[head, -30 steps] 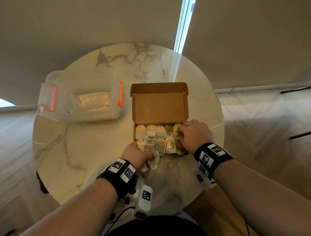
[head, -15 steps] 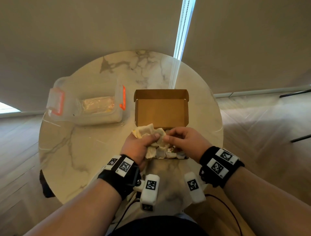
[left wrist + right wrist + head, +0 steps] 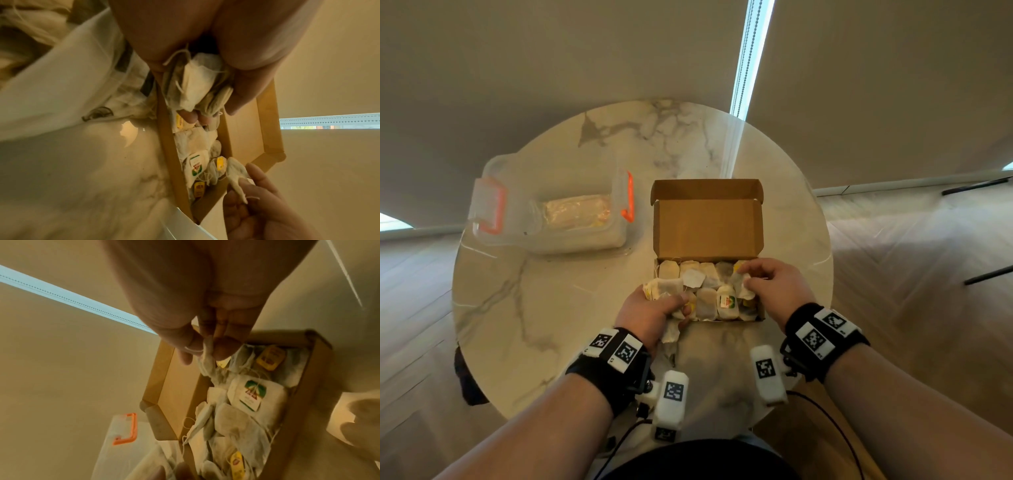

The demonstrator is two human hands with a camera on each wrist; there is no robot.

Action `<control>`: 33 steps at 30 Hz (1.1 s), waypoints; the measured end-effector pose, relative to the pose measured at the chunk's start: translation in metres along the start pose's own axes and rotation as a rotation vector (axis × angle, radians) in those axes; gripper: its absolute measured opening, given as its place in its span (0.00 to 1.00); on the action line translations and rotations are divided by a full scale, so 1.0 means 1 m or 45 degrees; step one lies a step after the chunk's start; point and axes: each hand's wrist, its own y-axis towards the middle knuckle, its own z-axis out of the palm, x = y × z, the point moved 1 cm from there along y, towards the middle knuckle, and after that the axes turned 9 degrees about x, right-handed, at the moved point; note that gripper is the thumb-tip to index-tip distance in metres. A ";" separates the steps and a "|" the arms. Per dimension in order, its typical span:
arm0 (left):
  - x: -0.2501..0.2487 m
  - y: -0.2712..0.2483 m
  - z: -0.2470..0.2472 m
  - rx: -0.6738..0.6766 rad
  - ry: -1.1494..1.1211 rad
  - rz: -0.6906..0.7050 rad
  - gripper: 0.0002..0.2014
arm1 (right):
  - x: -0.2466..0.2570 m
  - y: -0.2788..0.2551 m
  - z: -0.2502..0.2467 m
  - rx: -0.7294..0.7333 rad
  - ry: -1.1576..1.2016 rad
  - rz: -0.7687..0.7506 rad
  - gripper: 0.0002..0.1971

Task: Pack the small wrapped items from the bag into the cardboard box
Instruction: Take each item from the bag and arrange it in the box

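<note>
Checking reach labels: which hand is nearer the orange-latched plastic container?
Left. The left hand is at the box's near-left corner, on the container's side; the right hand is at the box's right end.

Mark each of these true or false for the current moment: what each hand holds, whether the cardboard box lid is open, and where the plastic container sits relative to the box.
1. The left hand grips a bunch of tea bags. True.
2. The right hand is empty. False: it pinches a single tea bag over the right end of the box.
3. The cardboard box has its lid shut. False: the lid stands open and tea bags fill the tray.
4. The clear plastic container with orange clasps sits left of the box on the marble table. True.
5. The box holds only yellow-tagged bags. False: one tag carries a green and red logo.
</note>
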 end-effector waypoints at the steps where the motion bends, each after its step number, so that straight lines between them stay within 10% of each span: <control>1: 0.002 0.000 -0.003 -0.011 0.011 -0.017 0.19 | 0.002 0.003 0.004 -0.018 -0.069 0.014 0.14; 20: 0.010 0.011 -0.020 0.030 0.142 -0.101 0.24 | 0.013 0.038 0.041 0.031 -1.028 -0.007 0.19; 27: -0.016 -0.003 -0.010 0.070 0.048 -0.071 0.15 | 0.023 0.022 0.063 0.384 -1.121 -0.528 0.22; 33: -0.036 -0.014 -0.017 0.091 -0.239 -0.062 0.18 | 0.029 0.017 0.045 0.200 -0.650 -0.411 0.06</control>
